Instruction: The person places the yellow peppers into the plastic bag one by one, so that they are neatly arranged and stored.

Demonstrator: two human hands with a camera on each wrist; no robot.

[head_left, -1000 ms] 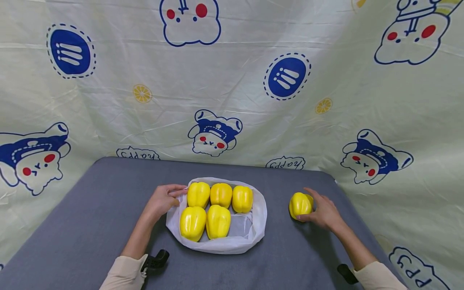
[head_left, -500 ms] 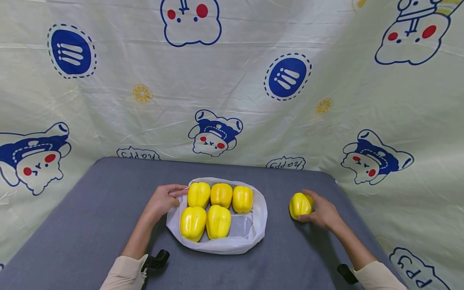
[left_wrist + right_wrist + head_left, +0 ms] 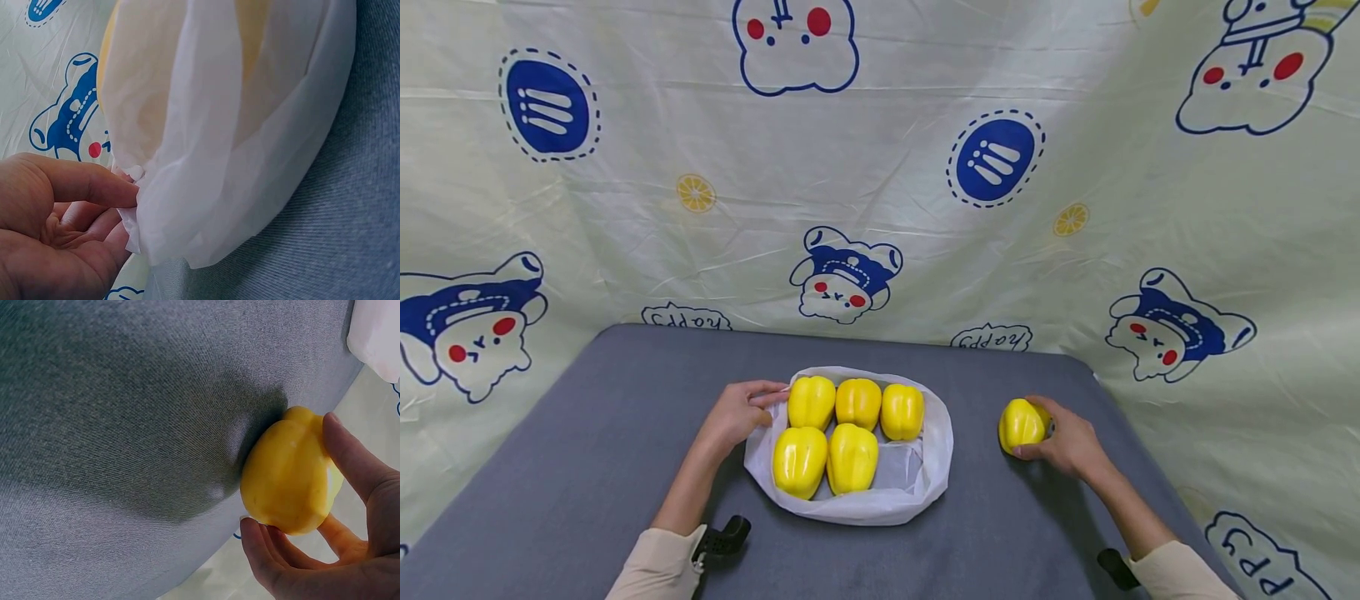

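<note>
In the head view a white plastic bag [image 3: 934,467], its rim rolled open, holds several yellow bell peppers in two rows. My left hand [image 3: 737,414] is at the bag's left side. Seen from the left wrist, the fingers [image 3: 94,184] pinch a fold of the thin white film, and yellow shows through it. Off to the right, a single yellow bell pepper [image 3: 1021,422] lies on the grey cloth. My right hand [image 3: 1067,437] grips that pepper from its right side, thumb on one side and fingers on the other in the right wrist view.
Grey cloth [image 3: 850,562] covers the table. Behind it hangs a pale curtain [image 3: 910,275] printed with cartoon bears. The bag's lower right part holds no pepper. A stretch of cloth separates the bag from the single pepper.
My right index finger has come down slightly round the single pepper. The left hand, the bag and the peppers in it stay where they were.
</note>
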